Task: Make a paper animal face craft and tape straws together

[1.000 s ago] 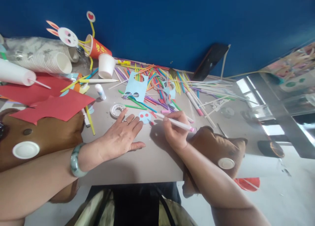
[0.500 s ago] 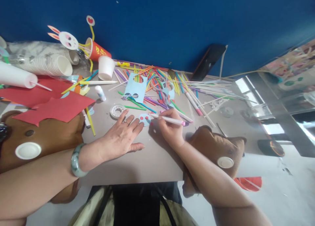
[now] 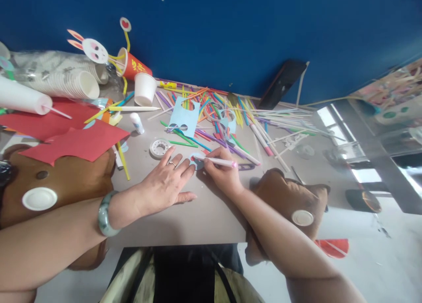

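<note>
My left hand (image 3: 165, 182) lies flat with fingers spread, its fingertips at the lower left edge of a small light-blue paper piece (image 3: 197, 161) with red marks. In my right hand (image 3: 224, 170) is a white marker with a pink end (image 3: 221, 162), its tip over that piece, whose right part is hidden by the hand. A white tape roll (image 3: 160, 148) sits just above my left fingers. Farther back lies a light-blue sheet with cut-out holes (image 3: 183, 117).
Coloured sticks and markers are heaped along the blue wall. At the left are red paper (image 3: 82, 140), a glue stick (image 3: 137, 123), a white cup (image 3: 145, 89) and stacked cups (image 3: 79, 84). Brown cushions (image 3: 286, 202) flank the table's front edge.
My right hand has moved slightly left with the marker, and the marker's tip is now over the middle of the blue piece. My left hand stays resting in place.
</note>
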Tool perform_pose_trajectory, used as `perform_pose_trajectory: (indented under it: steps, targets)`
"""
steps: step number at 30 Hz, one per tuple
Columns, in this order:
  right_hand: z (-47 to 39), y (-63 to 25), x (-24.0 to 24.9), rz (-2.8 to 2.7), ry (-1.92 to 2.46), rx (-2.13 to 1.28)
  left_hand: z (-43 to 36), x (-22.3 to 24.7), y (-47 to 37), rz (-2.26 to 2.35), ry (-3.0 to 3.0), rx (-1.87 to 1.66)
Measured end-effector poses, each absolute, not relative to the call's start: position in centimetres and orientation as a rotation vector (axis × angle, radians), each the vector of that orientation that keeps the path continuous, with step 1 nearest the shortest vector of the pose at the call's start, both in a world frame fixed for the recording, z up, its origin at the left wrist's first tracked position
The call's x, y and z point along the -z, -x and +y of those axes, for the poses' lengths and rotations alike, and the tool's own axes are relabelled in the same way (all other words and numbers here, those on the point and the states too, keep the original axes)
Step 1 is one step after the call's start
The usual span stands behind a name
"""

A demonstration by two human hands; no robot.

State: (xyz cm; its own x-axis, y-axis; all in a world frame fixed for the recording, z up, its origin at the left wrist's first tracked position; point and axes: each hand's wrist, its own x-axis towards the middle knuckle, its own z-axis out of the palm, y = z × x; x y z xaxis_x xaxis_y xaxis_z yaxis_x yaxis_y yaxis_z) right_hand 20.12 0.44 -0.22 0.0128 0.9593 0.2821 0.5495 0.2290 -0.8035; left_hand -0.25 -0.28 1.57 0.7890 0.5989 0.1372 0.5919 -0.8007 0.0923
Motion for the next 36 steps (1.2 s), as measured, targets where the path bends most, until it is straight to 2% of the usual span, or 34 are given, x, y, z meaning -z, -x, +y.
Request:
perform_pose_trajectory:
  steps: [36]
  targets:
    - [0.31, -20.03, -0.04, -1.681, 1.467, -0.548, -0.31, -1.7, 0.23, 0.98, -2.933, -0.252]
